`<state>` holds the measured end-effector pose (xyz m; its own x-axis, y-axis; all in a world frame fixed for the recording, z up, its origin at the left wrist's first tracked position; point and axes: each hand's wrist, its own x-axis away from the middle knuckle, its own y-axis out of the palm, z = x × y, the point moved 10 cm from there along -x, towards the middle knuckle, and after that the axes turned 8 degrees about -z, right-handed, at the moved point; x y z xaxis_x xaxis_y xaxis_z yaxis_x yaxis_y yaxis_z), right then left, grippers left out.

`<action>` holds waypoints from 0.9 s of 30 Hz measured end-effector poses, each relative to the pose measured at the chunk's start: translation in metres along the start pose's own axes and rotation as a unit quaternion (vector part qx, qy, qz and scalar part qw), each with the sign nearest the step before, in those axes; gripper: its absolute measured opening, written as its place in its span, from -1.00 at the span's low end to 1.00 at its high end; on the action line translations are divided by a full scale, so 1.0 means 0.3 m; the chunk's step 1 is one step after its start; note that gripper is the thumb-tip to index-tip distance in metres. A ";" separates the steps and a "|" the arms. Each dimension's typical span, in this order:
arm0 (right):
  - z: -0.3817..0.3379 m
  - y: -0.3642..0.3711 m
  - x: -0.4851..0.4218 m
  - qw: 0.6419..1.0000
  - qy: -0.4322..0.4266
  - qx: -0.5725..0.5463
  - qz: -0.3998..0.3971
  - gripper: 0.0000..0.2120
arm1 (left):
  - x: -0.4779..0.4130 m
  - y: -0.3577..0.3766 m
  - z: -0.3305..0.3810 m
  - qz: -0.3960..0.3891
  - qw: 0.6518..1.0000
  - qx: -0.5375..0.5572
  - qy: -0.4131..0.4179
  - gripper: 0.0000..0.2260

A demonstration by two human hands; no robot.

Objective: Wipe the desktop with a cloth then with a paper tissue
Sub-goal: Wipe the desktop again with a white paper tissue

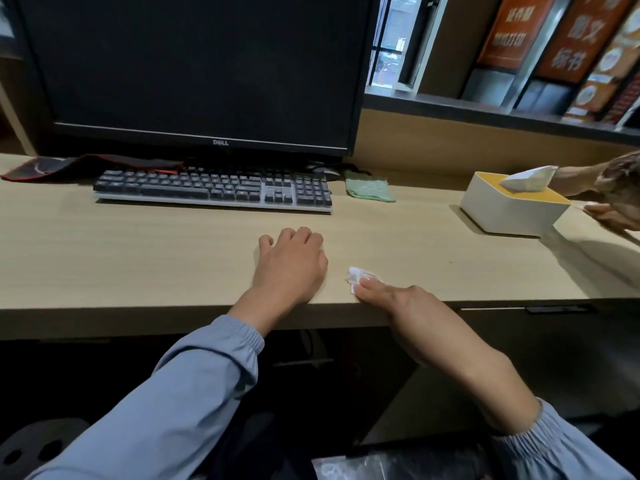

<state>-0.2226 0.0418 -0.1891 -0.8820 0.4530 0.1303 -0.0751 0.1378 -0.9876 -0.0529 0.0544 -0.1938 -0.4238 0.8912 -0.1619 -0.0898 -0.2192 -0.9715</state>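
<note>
Two hands on desktop (pixel 138 254) before keyboard (pixel 213 188): left hand (pixel 291 265) rests relaxed, fingers loosely curled; right hand (pixel 391 299) pinches crumpled paper tissue (pixel 356 275). Green cloth (pixel 370 190) lies just right of keyboard.

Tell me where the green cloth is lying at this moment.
In the head view, the green cloth lies on the desktop right of centre, just beside the right end of the keyboard, below the lower right corner of the monitor.

A big black screen (pixel 194 64) fills the upper left. Beside it a window (pixel 388 46) lets in daylight. Orange books (pixel 571 39) stand on a shelf (pixel 485 110), upper right.
</note>
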 end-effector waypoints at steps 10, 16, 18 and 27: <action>0.036 -0.033 0.065 0.999 0.007 -0.041 0.012 -0.13 | -0.038 -0.002 0.096 -0.020 0.999 0.036 0.018 -0.69; 0.068 -0.058 0.025 0.999 -0.002 -0.039 0.008 -0.33 | -0.069 0.027 0.152 -0.009 0.999 0.036 0.022 -0.70; 0.079 -0.069 -0.022 1.000 0.005 -0.026 0.003 -0.42 | -0.066 0.030 0.148 -0.003 0.999 0.044 0.026 -0.70; 0.268 -0.144 -0.430 0.996 0.058 0.059 0.032 -0.55 | -0.061 0.032 0.141 0.001 0.998 0.061 0.030 -0.70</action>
<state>-0.1429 -0.0933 -0.1701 -0.8277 0.5568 0.0699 -0.0817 0.0036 -0.9966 -0.0841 0.0192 -0.1927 -0.3700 0.9119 -0.1775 -0.1994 -0.2645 -0.9435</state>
